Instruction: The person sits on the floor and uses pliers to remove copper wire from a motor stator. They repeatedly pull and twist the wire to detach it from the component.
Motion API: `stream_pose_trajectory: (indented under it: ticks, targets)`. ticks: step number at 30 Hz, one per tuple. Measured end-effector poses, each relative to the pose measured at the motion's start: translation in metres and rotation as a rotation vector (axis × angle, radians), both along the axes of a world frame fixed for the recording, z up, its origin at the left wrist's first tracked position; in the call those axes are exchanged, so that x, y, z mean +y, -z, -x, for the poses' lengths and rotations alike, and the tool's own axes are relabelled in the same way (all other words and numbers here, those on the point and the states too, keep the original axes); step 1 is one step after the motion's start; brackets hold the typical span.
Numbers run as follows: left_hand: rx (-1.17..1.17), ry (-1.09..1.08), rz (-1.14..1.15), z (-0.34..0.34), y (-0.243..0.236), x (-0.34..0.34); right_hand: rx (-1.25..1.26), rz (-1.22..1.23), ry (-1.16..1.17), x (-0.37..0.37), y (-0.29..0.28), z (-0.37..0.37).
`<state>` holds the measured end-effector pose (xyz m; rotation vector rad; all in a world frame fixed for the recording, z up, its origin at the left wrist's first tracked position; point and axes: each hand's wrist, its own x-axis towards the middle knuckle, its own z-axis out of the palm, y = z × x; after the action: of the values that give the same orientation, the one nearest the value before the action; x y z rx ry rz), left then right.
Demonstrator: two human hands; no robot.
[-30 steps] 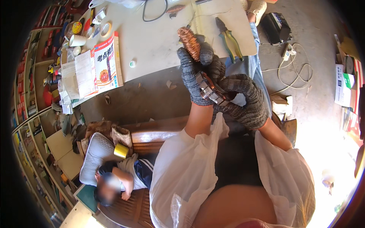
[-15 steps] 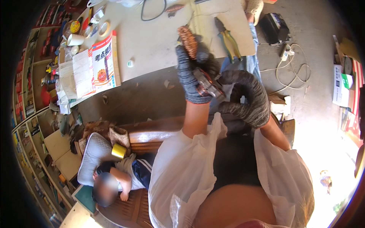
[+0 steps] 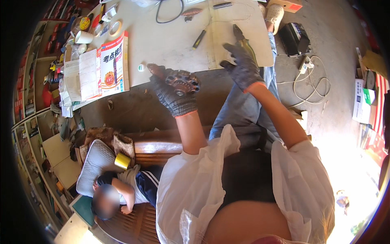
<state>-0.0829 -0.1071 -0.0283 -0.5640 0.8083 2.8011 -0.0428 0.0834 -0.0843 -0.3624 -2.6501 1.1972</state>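
In a dark grey knitted glove, my left hand point(image 3: 172, 97) is closed round a motor armature point(image 3: 183, 82) just off the table's front edge. Its round, dark, notched end with a central hub faces up, and a reddish-brown end sticks out beyond my fingers at the left. My gloved right hand point(image 3: 242, 69) is over the table's right front corner, fingers spread. It lies beside and partly over the pliers point(image 3: 239, 33), whose yellow-green handles it partly hides; no grip on them shows. A small screwdriver point(image 3: 199, 40) lies on the table to the left of the pliers.
On the pale table point(image 3: 170, 53) are a book point(image 3: 113, 65), tape rolls, a white cup point(image 3: 84, 37) and a black cable point(image 3: 168, 18). A person point(image 3: 126, 189) lies on the wooden bench at left. A black battery point(image 3: 293, 38) and a power strip point(image 3: 306, 64) are on the floor.
My hands have come apart. The left has moved left with the armature, turning its notched end up; the right has left the armature, opened and moved forward to the pliers.
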Motion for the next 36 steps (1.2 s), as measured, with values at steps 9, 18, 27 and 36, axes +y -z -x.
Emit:
stream_pose_trajectory:
  ticks: [9,18,27,36]
  targets:
    - [-0.048,-0.177,0.103,0.008,0.027,-0.001,-0.374,-0.346,-0.194,-0.046,0.009,0.093]
    - [-0.052,-0.22,0.14,0.001,0.007,0.014,-0.252,-0.059,-0.059,-0.019,0.048,0.052]
    - [-0.027,-0.233,0.216,-0.002,-0.001,0.022,-0.227,1.508,-0.066,0.018,-0.013,-0.003]
    - [0.006,-0.317,0.471,-0.002,0.006,0.037,-0.05,0.732,-0.063,0.011,-0.075,-0.103]
